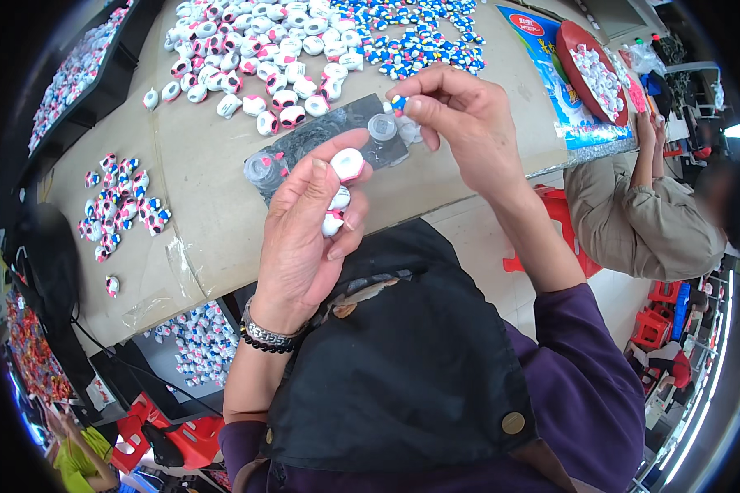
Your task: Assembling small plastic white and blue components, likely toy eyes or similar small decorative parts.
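Observation:
My left hand (300,218) is closed around a few small white plastic toy pieces with pink parts (348,163), lined up along its fingers. In a pinch between thumb and forefinger, my right hand (473,123) holds a tiny blue, white and yellow toy piece (399,104), slightly above the table. Beneath both hands lies a dark flat board (304,135). A small clear round pot (381,127) stands at its right end, and another clear pot (262,168) with pink bits beside it is at its left end.
Farther back are a heap of white-and-pink pieces (279,41) and a heap of blue pieces (423,37). Joined pieces (123,201) lie on the left. A red tray (571,41) holds white pieces at right, near a seated person (641,214). An open drawer (160,353) sits below the table edge.

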### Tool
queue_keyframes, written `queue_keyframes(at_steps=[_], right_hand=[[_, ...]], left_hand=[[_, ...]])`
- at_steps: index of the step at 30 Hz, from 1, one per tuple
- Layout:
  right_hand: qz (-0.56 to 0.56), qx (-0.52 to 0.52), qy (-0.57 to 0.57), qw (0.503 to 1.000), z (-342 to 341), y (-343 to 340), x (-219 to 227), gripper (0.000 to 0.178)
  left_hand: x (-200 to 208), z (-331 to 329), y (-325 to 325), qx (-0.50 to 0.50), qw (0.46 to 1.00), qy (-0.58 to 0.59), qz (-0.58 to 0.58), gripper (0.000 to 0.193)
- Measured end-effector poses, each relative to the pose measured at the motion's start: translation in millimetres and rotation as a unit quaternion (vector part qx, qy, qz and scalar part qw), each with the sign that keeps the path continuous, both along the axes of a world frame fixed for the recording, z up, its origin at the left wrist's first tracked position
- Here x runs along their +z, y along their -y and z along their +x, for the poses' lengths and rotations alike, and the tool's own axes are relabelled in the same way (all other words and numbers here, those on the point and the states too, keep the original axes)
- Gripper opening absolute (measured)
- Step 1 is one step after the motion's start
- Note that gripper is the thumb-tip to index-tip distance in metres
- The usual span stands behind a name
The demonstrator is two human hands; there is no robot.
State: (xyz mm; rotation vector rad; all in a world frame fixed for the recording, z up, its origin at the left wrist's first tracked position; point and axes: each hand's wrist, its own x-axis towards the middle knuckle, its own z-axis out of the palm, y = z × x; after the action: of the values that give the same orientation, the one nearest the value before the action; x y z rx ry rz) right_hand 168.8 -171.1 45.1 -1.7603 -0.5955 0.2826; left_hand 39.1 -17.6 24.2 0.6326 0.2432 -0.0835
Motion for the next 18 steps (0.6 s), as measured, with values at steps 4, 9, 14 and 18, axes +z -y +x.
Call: queue_keyframes(at_steps=[4, 9, 14, 18], right_hand=[[0.117, 0.041, -0.043, 0.991, -26, -2, 11, 0.009], [0.123, 0.062, 0.006, 0.99, -29, -7, 5, 0.007], [0.053, 0.07, 0.133, 0.987, -33, -8, 5, 0.007], [0.063, 0.059, 0.228, 0.97, -35, -11, -1, 0.007]], left_hand=[[3, 4, 3, 0.02, 0.997, 0.007, 0.074, 0.041], [-1, 1, 5, 0.033, 0.992, 0.024, 0.119, 0.04], [-1, -1, 7, 0.063, 0.979, 0.02, 0.193, 0.038], [-2, -2, 9, 0.068, 0.966, 0.014, 0.251, 0.038]])
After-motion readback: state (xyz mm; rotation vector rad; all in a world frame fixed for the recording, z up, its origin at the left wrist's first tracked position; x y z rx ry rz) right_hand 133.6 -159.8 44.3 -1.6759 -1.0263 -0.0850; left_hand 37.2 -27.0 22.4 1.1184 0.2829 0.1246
